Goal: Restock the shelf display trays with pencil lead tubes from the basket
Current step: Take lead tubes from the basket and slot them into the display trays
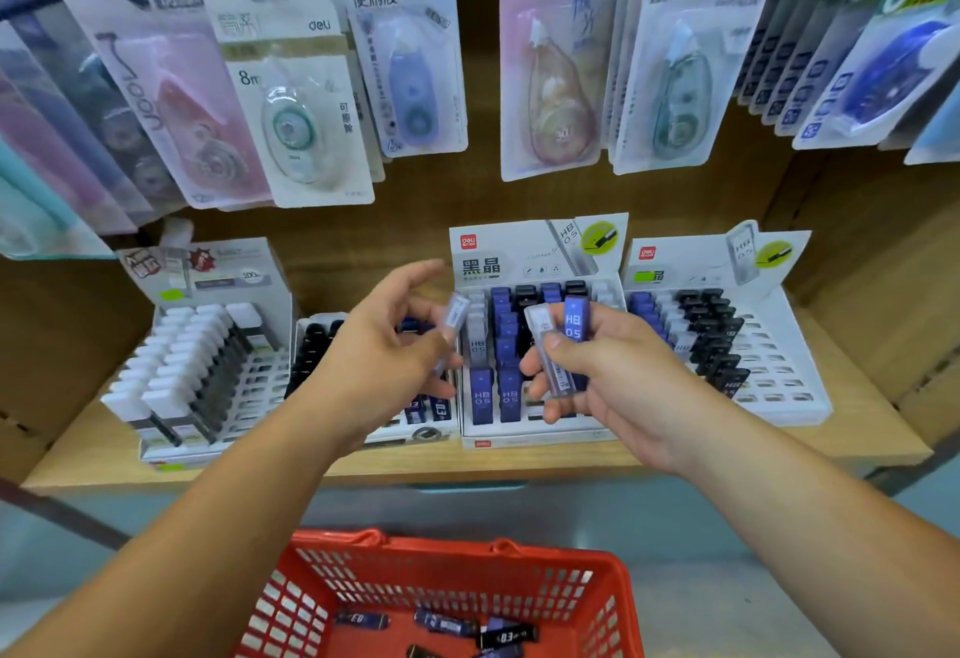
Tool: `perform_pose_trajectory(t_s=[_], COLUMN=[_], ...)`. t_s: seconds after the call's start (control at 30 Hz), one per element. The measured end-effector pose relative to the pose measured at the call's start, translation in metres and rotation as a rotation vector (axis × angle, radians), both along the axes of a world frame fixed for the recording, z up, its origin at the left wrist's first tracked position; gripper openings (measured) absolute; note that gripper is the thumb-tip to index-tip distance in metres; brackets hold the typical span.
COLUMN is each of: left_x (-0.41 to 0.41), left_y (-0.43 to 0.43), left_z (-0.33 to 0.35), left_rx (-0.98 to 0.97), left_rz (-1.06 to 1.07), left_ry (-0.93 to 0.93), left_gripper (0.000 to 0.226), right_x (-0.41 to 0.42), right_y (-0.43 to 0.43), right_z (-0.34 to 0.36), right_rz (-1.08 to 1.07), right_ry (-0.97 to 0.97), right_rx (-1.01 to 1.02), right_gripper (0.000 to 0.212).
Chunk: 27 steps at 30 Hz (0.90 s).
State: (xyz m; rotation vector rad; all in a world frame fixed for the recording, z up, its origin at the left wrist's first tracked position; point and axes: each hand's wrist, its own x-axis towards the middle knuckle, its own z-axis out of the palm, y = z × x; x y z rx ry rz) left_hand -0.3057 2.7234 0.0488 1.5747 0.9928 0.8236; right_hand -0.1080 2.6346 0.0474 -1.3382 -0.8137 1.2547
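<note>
wooden shelf (519, 462) is carrying four display trays side by side, w/ correction-tape blister packs (301, 101) hanging above. the middle tray (519, 442) is sitting right behind both hands, its front rows partly filled w/ blue hb 0.5 tubes. the right tray (800, 397) is showing lots of bare slots toward the front. red basket (457, 551) is sitting below the shelf edge, close to the person, w/ several loose tubes (447, 623) lying on its floor, at least one marked 0.3.

left hand (384, 345) is hovering over the join btwn the second tray (415, 433) and the middle tray, fingers curled, pinching one clear tube (454, 317) btwn thumb & fingertips, tilted. right hand (587, 371) is gripping a small bunch upright in curled fingers: a second clear tube (545, 345) and a blue tube (574, 319) marked hb 0.5 are showing. can't tell if more are hiding behind the fingers.

risks, imo:
- right hand is holding several smooth tubes at once, so loosening the grip to free one is prob letting another slip & drop onto the trays, knocking standing tubes over.
- trays are differing by grade/colour (0.3 vs 0.5), so a tube is easily going into the wrong slot if the label isn't getting checked.
- slots are looking narrow & packed, so a tilted entry is likely jamming against neighbours.
</note>
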Motion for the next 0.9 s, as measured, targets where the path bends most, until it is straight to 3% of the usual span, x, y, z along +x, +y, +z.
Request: perform_pose_trajectory(t_s=[0.2, 0.4, 0.53, 0.67, 0.9], left_x=[-0.010, -0.014, -0.015, -0.004, 0.012], left_y=[0.009, 0.008, 0.011, 0.020, 0.029], left_z=[-0.003, 0.004, 0.003, 0.000, -0.016], left_rx=[0.043, -0.011, 0.105, 0.370, 0.588], left_rz=[0.055, -0.075, -0.041, -0.101, -0.095], left_ry=[0.117, 0.040, 0.215, 0.495, 0.561], left_gripper=[0.014, 0.012, 0.028, 0.017, 0.018], right_x=[0.002, 0.000, 0.001, 0.005, 0.014], right_y=[0.004, 0.005, 0.004, 0.003, 0.003], right_z=[-0.002, -0.002, -0.001, 0.000, -0.005], right_rz=[-0.040, -0.038, -0.008, -0.013, -0.040], right_ry=[0.055, 0.103, 0.101, 0.103, 0.012], right_rx=[0.012, 0.016, 0.010, -0.001, 0.028], right_gripper=[0.021, 0.020, 0.016, 0.015, 0.017])
